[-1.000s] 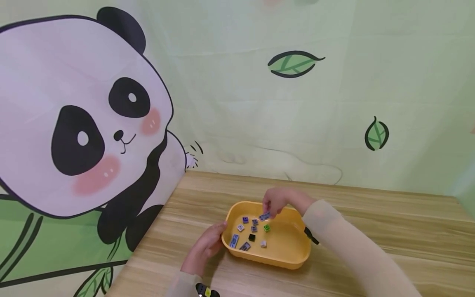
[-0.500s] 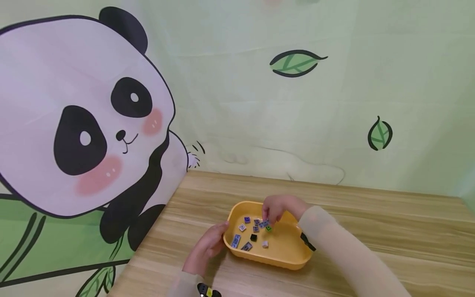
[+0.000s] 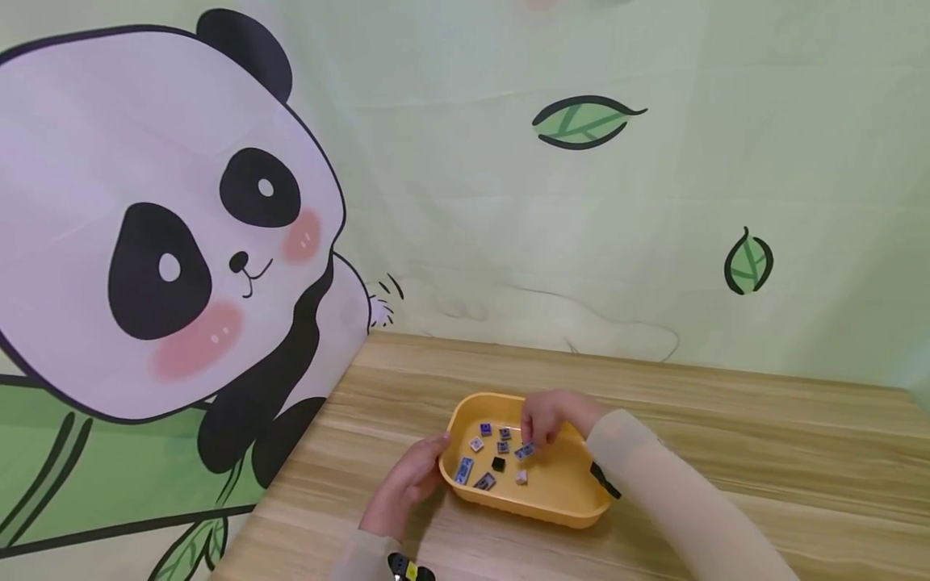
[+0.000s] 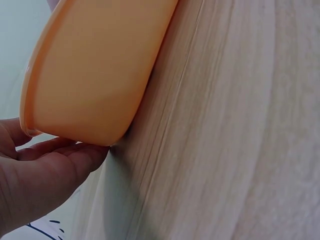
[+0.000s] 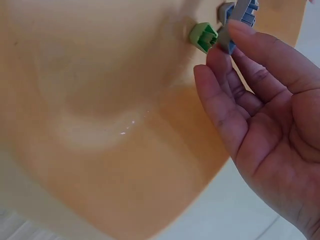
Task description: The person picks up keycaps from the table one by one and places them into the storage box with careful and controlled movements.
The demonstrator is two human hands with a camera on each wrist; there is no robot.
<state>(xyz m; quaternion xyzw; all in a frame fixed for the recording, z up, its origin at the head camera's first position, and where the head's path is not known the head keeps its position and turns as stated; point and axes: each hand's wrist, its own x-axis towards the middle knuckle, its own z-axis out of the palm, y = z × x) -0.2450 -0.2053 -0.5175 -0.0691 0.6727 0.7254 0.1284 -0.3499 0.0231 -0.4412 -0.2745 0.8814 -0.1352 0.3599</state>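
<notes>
A yellow-orange plastic tray (image 3: 526,512) holds several small toy bricks. My right hand (image 3: 548,418) reaches in over the far wall and pinches a long grey-blue brick (image 3: 525,451) between thumb and fingertips. In the right wrist view, a hollow green brick (image 5: 204,38) lies close beside those fingertips; the head view hides it. Against the outside of the tray's left end rests my left hand (image 3: 412,476). Its thumb (image 4: 75,162) lies fairly straight along the outer wall in the left wrist view, with the other fingers near the rim.
Loose in the tray lie a black brick (image 3: 498,464), a whitish brick (image 3: 521,478), a purple-blue brick (image 3: 485,429) and another long grey-blue brick (image 3: 463,470). The wooden table (image 3: 726,420) meets a printed cloth backdrop (image 3: 617,266) behind.
The right hand has lowered the long grey-blue brick and moved it slightly nearer, over the green brick's spot. The green brick has dropped from the head view. The left hand stays put.
</notes>
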